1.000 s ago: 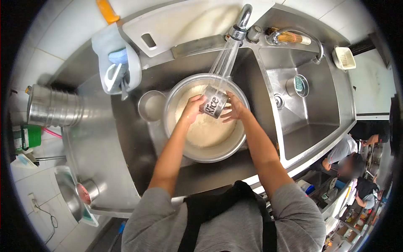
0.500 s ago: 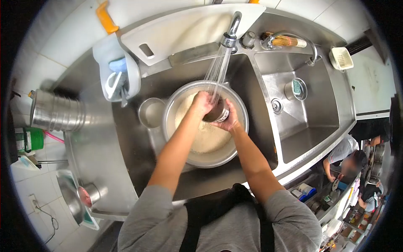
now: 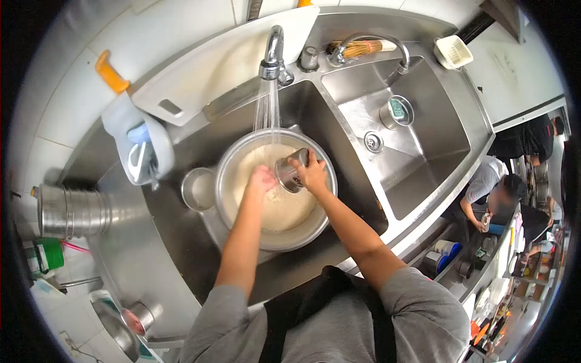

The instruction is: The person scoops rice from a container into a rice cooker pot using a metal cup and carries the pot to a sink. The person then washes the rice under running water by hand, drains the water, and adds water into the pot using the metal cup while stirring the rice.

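A large round metal bowl stands in the left sink basin with pale, wet grain like rice inside. My right hand grips a metal cup, tipped on its side above the grain with its mouth toward the left. Close to that mouth is my left hand, fingers loosely apart and holding nothing that I can see. Behind both hands, water streams from a spray tap into the back of the bowl.
A small round metal pan sits left of the bowl. The right basin holds a metal container with a green scouring pad. A white cutting board leans at the back. Several people work at the right, one in a grey shirt.
The cup has come out from under the water stream and now tilts over the grain. My left hand has let go of the cup. The whole view has shifted and turned slightly.
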Action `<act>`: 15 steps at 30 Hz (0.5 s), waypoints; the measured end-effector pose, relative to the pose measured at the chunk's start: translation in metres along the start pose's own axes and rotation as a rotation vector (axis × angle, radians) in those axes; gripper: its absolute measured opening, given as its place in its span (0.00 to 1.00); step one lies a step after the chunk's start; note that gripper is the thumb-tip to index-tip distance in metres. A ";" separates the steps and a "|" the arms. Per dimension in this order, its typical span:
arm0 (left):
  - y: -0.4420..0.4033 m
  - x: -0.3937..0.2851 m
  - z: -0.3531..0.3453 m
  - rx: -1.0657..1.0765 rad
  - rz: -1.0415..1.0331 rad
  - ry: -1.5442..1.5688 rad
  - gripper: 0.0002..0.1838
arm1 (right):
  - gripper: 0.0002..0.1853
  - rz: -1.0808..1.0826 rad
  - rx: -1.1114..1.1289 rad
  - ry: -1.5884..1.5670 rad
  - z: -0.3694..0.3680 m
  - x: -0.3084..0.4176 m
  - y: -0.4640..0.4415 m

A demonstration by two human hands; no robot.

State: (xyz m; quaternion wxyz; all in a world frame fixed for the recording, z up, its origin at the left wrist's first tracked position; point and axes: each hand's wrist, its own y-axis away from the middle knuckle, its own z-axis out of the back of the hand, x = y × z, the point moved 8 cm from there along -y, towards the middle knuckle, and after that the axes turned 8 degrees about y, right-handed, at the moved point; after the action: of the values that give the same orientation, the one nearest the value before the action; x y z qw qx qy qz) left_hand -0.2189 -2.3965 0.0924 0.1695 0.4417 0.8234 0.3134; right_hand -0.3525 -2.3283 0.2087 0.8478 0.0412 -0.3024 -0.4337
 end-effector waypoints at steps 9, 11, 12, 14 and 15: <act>0.031 -0.008 -0.125 0.132 -0.189 -0.564 0.14 | 0.31 -0.278 0.952 -1.212 -0.054 0.064 -0.007; 0.077 0.012 -0.151 0.228 -0.212 -1.332 0.15 | 0.31 -0.178 1.112 -1.266 -0.041 0.077 -0.014; 0.084 0.012 -0.164 0.384 -0.461 -1.968 0.13 | 0.32 -0.144 1.207 -1.253 -0.038 0.081 -0.012; 0.089 0.012 -0.157 0.417 -0.632 -2.527 0.12 | 0.32 -0.198 1.099 -1.117 -0.038 0.066 -0.016; 0.098 0.019 -0.159 0.437 -0.808 -3.090 0.12 | 0.32 -0.225 1.166 -1.063 -0.042 0.062 -0.013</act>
State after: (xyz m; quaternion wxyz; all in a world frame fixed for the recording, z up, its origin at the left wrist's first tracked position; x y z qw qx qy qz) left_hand -0.2568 -2.3986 0.2767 -0.8003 -0.0986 0.0432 0.5898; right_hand -0.3113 -2.3914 0.1997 0.3828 0.2961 -0.8386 -0.2501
